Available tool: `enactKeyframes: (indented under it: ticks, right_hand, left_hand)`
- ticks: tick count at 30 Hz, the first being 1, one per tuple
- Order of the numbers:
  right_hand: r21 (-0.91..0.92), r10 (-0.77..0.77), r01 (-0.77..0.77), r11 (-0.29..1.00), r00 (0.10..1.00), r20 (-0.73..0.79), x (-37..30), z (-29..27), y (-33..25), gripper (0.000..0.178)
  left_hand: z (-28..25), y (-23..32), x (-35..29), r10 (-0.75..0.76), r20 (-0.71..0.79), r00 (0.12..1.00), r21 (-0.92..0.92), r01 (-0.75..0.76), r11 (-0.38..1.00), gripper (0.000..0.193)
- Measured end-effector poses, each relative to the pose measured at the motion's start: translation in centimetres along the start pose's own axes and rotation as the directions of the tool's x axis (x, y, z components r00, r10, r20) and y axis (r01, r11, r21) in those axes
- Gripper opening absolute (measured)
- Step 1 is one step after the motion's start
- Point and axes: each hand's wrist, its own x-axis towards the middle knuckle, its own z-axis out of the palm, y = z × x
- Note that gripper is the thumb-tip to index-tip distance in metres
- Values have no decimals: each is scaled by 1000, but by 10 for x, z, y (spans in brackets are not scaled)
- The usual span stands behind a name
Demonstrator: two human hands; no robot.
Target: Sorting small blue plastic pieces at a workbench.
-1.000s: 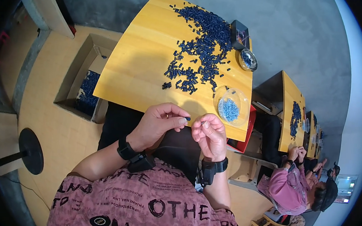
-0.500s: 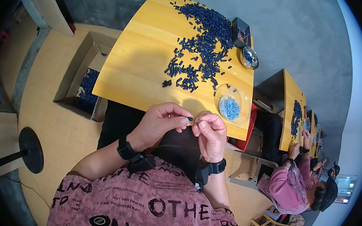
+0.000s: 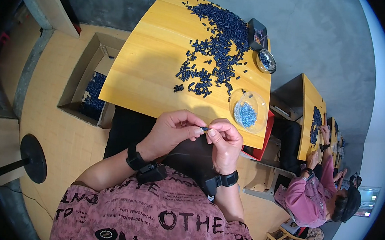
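Over my lap, just off the table's near edge, both hands meet fingertip to fingertip. My left hand is closed in a pinch on a small dark blue plastic cylinder. On the other end of it, my right hand also pinches with thumb and forefinger; a tiny piece in that pinch is mostly hidden by the fingertips. Many similar dark cylinders lie heaped and scattered over the yellow table. A clear round bowl near my right hand holds small shiny bluish pieces.
At the table's right side are a black box and a metal bowl. A cardboard box with dark pieces stands on the floor at left, near a round black base. Another person works at a table on the right.
My right fingertips have come in against the cylinder, so the small metallic piece that showed between them is now mostly hidden. The left hand stays nearly still. The neighbour's hand has shifted.
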Motion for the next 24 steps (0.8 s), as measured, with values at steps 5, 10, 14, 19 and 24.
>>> enactKeyframes:
  ticks: [5,10,14,19,24]
  right_hand:
    - [-91,-31,26,996,998,-55,-2,4,3,10]
    - [-174,-107,90,981,990,-95,-1,10,5,12]
    - [-179,-105,87,980,990,-91,-2,7,5,13]
    - [-232,-130,108,967,988,-81,-4,12,2,13]
    - [-261,-147,124,957,987,-72,-5,13,5,13]
  left_hand:
    - [4,-5,1,26,18,1000,-11,-26,1000,20]
    - [0,-6,1,-61,32,998,-61,63,996,20]
    - [-5,-4,4,-126,-31,992,-223,117,968,18]
    - [-7,-7,6,-216,-31,976,-392,187,901,16]
    - [-7,-20,7,-162,-1,987,-484,141,863,15]
